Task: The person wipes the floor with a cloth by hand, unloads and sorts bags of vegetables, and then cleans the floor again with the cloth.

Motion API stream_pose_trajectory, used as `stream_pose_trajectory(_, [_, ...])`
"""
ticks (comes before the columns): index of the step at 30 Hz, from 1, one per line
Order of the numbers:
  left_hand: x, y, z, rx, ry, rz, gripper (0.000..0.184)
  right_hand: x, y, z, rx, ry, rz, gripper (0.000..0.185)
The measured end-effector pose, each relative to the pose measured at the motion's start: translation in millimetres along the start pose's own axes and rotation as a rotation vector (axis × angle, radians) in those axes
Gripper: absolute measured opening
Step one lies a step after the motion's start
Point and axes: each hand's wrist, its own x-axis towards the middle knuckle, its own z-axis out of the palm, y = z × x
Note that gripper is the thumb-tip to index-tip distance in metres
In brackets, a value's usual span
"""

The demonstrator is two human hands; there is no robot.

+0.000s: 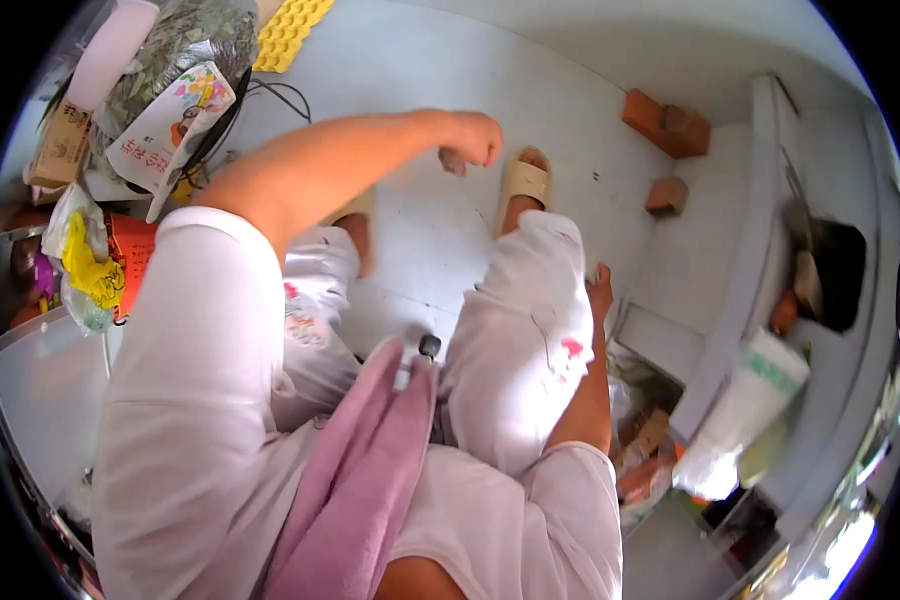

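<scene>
My left hand (pixel 470 142) is stretched forward over the floor, between my slippered feet and closed with the fingers curled in. Whether anything is inside it is hidden. My right hand (pixel 599 290) hangs beside my right knee, largely edge-on, so its fingers do not show well. A pink towel (pixel 360 490) hangs down from my neck over my lap, with neither hand on it. Near its lower end is a small black knob-like thing (pixel 429 345). My right foot wears a beige slipper (pixel 527 182); the other slipper (pixel 354 207) is partly behind my left arm.
At the left stand a bag of dried leaves (pixel 180 50), a printed white packet (pixel 173 125), a red bag (pixel 132 255) and a clear bin (pixel 50 370). Bricks (pixel 667 122) lie by the right wall. A shelf unit (pixel 735 270) with a white sack (pixel 745 405) stands right.
</scene>
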Motion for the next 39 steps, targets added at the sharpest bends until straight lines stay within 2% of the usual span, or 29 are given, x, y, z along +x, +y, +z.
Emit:
stream_pose_trajectory(1, [-11.6, 7.0, -11.2, 0.126, 0.009, 0.105, 0.028, -15.3, 0.7, -15.5, -0.081, 0.082, -0.032, 0.048])
stream_pose_trajectory(3, [-30.9, 14.8, -20.2, 0.159, 0.103, 0.200, 0.028, -12.3, 49.7, -22.7, -0.035, 0.198, -0.023, 0.052])
stream_pose_trajectory(4, [-37.1, 20.9, -22.5, 0.174, 0.182, 0.265, 0.028, -2.4, 35.3, -44.1, 0.021, 0.169, -0.015, 0.053])
stream_pose_trajectory(7, [-49.8, 33.9, -8.3, 0.059, 0.201, 0.204, 0.024, -22.0, -10.5, -105.4, 0.209, 0.039, 0.126, 0.057])
stream_pose_trajectory(10, [16.3, 26.5, 25.9, -0.098, 0.126, 0.286, 0.023, -15.2, -71.8, -118.9, 0.479, 0.042, 0.259, 0.060])
stream_pose_trajectory(11, [29.2, 29.7, 42.8, -0.127, 0.075, 0.247, 0.033, -16.0, -86.1, -123.3, 0.564, -0.004, 0.299, 0.061])
stream_pose_trajectory(13, [60.7, 37.8, 57.4, -0.161, 0.003, 0.191, 0.055, -11.6, -107.5, -127.8, 0.792, -0.130, 0.195, 0.062])
stream_pose_trajectory(14, [75.0, 40.9, 67.8, -0.216, 0.115, 0.253, 0.067, -10.3, -115.6, -128.2, 0.924, -0.223, 0.064, 0.062])
stream_pose_trajectory(16, [91.3, 47.7, 97.4, -0.342, 0.341, 0.368, 0.091, 0.3, -121.0, -128.9, 1.115, -0.380, 0.021, 0.060])
stream_pose_trajectory(18, [98.8, 47.3, 102.2, -0.363, 0.311, 0.363, 0.103, 25.9, -125.2, -125.1, 1.240, -0.495, 0.189, 0.058])
stream_pose_trajectory(19, [88.2, 49.8, 99.6, -0.379, 0.292, 0.353, 0.109, 27.8, -130.0, -122.1, 1.171, -0.499, 0.169, 0.057])
stream_pose_trajectory(20, [76.1, 45.9, 88.2, -0.443, 0.081, 0.227, 0.100, 29.1, -134.9, -118.9, 1.100, -0.511, 0.151, 0.057])
stream_pose_trajectory(23, [61.2, 20.9, 74.3, -0.148, -0.028, 0.158, 0.080, 53.4, -162.7, -108.4, 0.809, -0.436, 0.127, 0.061])
stream_pose_trajectory(24, [56.5, 2.9, 62.6, -0.248, -0.137, 0.207, 0.064, 60.1, -169.7, -105.3, 0.696, -0.406, 0.138, 0.064])
stream_pose_trajectory(27, [57.9, -38.2, 33.8, -0.409, -0.068, 0.161, 0.049, 94.7, -195.8, -99.8, 0.363, -0.343, 0.064, 0.070])
stream_pose_trajectory(30, [119.0, -92.3, 3.2, -0.197, 0.238, -0.063, 0.035, 154.7, -178.1, -63.9, 0.098, -0.175, 0.016, 0.069])
stream_pose_trajectory(31, [106.8, -79.6, 0.6, -0.153, 0.363, -0.172, 0.035, 165.4, -179.0, -53.7, 0.031, -0.120, 0.006, 0.069])
stream_pose_trajectory(32, [95.9, -65.2, 0.3, -0.106, 0.485, -0.280, 0.035, 174.3, -177.2, -44.1, -0.050, -0.057, -0.034, 0.057])
stream_pose_trajectory(33, [89.5, -55.3, -0.3, -0.058, 0.602, -0.387, 0.036, 183.3, -169.4, -35.7, -0.131, -0.044, -0.189, 0.054])
stream_pose_trajectory(34, [101.1, -65.0, 7.3, 0.080, 0.550, -0.279, 0.057, 193.7, -154.7, -23.1, -0.210, -0.035, -0.344, 0.052])
stream_pose_trajectory(36, [124.5, -75.3, 35.0, 0.145, 0.496, -0.133, 0.065, 205.1, -131.9, 12.0, -0.250, -0.042, -0.588, 0.049])
stream_pose_trajectory(39, [146.8, -80.5, 80.8, 0.355, 0.480, 0.015, 0.081, 185.4, -108.7, 75.7, -0.235, -0.166, -0.460, 0.064])
